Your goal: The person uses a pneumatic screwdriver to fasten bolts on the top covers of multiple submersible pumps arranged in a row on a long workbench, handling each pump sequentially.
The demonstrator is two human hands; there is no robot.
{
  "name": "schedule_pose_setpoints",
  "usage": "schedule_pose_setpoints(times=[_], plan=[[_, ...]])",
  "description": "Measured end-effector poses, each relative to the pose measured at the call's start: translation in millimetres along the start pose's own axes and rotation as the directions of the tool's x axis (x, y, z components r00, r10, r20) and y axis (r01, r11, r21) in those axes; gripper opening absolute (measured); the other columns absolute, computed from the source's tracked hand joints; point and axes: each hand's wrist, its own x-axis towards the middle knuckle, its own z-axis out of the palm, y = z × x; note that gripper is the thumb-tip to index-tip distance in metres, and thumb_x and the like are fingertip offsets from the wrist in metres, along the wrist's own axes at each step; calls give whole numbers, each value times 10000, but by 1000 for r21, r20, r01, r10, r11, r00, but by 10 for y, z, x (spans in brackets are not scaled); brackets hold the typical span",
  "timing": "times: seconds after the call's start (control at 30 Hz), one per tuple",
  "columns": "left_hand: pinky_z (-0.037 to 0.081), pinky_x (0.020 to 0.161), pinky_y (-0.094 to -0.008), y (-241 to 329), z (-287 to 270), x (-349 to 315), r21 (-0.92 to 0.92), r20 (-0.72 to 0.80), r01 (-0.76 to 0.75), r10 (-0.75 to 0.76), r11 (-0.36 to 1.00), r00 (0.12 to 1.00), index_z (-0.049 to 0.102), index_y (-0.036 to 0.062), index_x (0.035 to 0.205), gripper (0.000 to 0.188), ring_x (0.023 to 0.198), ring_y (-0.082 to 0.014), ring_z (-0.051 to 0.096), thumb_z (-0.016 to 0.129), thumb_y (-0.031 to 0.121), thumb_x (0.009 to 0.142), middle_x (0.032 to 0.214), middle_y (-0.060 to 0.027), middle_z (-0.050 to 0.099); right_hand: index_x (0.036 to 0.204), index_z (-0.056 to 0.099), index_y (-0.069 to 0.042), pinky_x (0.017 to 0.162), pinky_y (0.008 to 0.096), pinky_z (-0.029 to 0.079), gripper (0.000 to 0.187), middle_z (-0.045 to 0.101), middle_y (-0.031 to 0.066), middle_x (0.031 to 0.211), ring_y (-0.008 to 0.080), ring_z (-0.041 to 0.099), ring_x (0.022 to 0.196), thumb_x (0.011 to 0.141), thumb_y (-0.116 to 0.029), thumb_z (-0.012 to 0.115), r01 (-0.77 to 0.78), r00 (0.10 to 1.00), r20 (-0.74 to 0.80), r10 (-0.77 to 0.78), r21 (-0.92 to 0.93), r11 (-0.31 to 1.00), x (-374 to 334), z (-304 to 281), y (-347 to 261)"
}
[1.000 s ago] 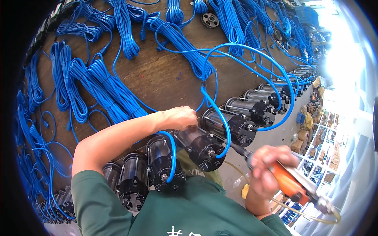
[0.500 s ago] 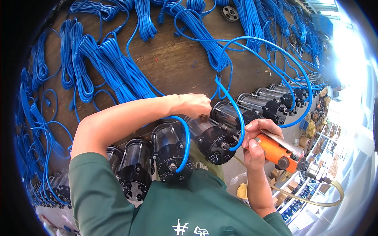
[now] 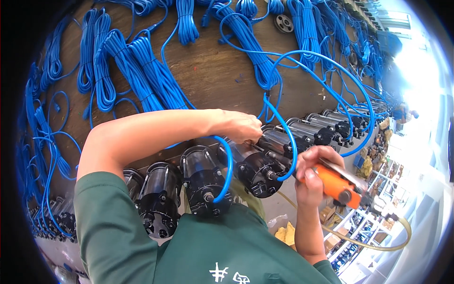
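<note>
A clear cylinder with a black end cap (image 3: pixel 259 176) lies in front of me, a blue cable joined to its near end. My left hand (image 3: pixel 240 127) is at its far end, fingers bent and pressed together; what they pinch is hidden. My right hand (image 3: pixel 313 170) is wrapped round an orange air tool (image 3: pixel 336 185) with a metal lever along its side. A pale hose (image 3: pixel 378 247) loops down from the tool's back end. The tool's front points toward the cylinder's right side, where a metal shaft (image 3: pixel 274 155) shows, partly behind the blue cable (image 3: pixel 289 137).
More such cylinders line the near edge of the brown table (image 3: pixel 208 71), including one to the left (image 3: pixel 201 170). Coiled blue cables (image 3: pixel 135 71) cover its far and left parts. A cable loop (image 3: pixel 364 94) arches beside my right hand. Shelving (image 3: pixel 364 236) stands at the right.
The view has shifted slightly. Both hands stay at the same cylinder, the left pinched at its far end. The right keeps hold of the air tool, which is a little blurred now.
</note>
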Motion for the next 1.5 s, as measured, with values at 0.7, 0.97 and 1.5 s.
schedule_pose_setpoints(times=[0.7, 0.97, 1.5], plan=[[529, 655, -481, -93, 124, -17, 8, -92, -47, 48, 999, 995, 726, 53, 846, 166, 735, -399, 669, 668, 77, 693, 749, -182, 687, 1270, 517, -75, 580, 305, 505, 431, 605, 144, 989, 189, 583, 683, 879, -111, 693, -41, 999, -24, 40, -53, 998, -208, 43, -494], [534, 653, -467, -81, 160, -47, -27, -104, -31, 28, 999, 994, 725, 43, 843, 168, 746, -392, 676, 669, 70, 687, 767, -186, 694, 1229, 507, -47, 590, 289, 551, 380, 636, 132, 998, 182, 629, 645, 877, -58, 648, 14, 1000, 26, -10, -171, 985, -260, -42, -453], [527, 654, -478, -94, 179, -44, -15, -103, -3, 1, 1000, 995, 729, 45, 835, 166, 738, -403, 669, 665, 93, 689, 753, -198, 683, 1313, 517, 44, 624, 305, 505, 563, 623, 195, 1030, 103, 539, 567, 762, -62, 572, 114, 988, -105, -117, -36, 993, -14, 42, -290]])
